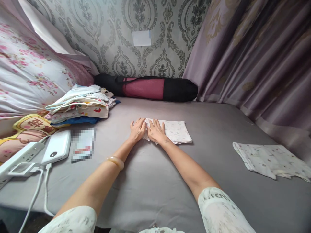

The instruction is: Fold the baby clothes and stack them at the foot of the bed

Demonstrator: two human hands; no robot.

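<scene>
A folded white cloth with a small faint print [177,131] lies flat on the grey sheet, a little past the middle of the bed. My left hand [138,130] rests at the cloth's left end, fingers stretched out and pointing away from me. Just beside it, my right hand [155,131] lies flat on top of the cloth with its fingers spread. The part of the cloth beneath my palms is hidden. Neither hand grips anything that I can see.
At the left stand a pile of folded clothes [80,105], a white power bank [57,145], a power strip [23,158] with cables, and a yellow cushion [34,127]. Another printed white garment [269,160] lies at right. Behind is a black and maroon bag [145,88].
</scene>
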